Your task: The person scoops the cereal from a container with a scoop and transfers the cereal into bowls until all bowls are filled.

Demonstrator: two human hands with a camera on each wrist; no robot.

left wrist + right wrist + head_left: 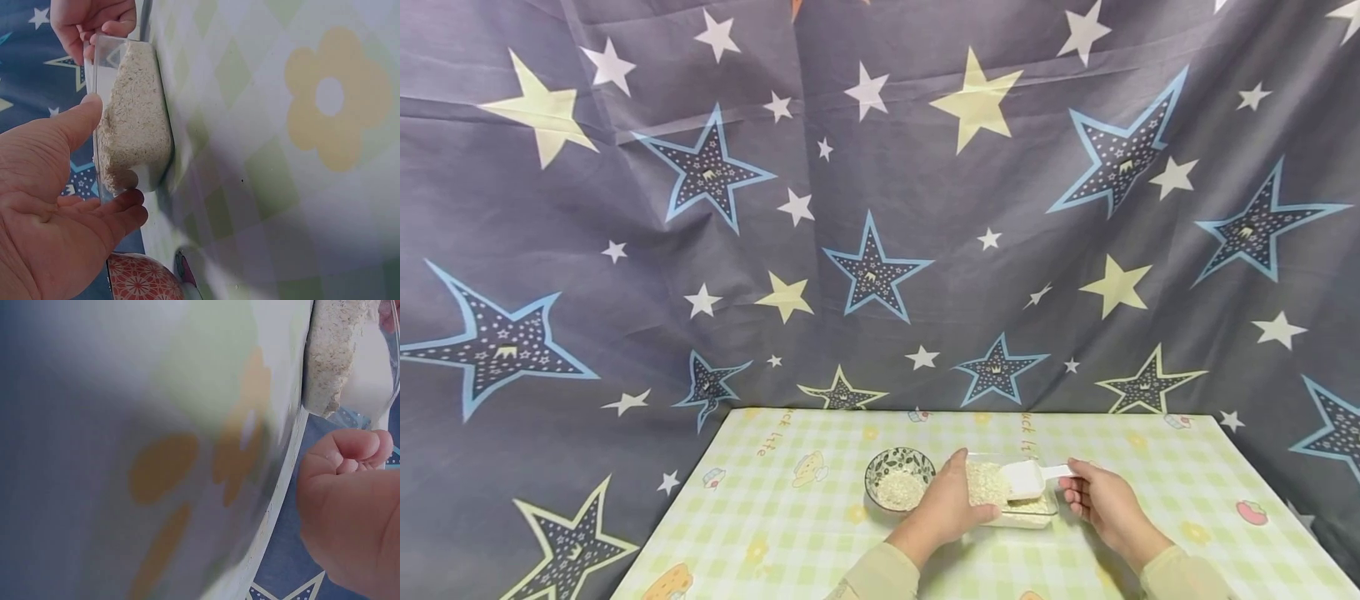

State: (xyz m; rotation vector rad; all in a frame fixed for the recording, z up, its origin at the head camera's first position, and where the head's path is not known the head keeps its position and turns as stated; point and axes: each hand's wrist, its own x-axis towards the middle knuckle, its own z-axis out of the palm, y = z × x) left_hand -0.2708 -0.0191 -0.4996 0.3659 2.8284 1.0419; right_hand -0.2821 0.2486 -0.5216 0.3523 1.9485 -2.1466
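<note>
In the head view, a clear rectangular container [1019, 521] filled with pale flakes like oats [987, 480] stands on the table. My left hand [945, 502] grips its left end, the thumb along the near rim and the fingers at the end wall. My right hand [1107, 500] pinches the handle of a white scoop [1024, 480], whose head lies over the flakes inside the container. Left of the container, close by my left hand, sits a bowl [882, 467] with a leaf-patterned inside, holding more flakes. Its red patterned outside [145, 278] shows in the left wrist view.
A green-and-white checked cloth [790, 517] with printed flowers and food pictures covers the table. Behind the table's far edge hangs a dark grey curtain [925, 192] with stars.
</note>
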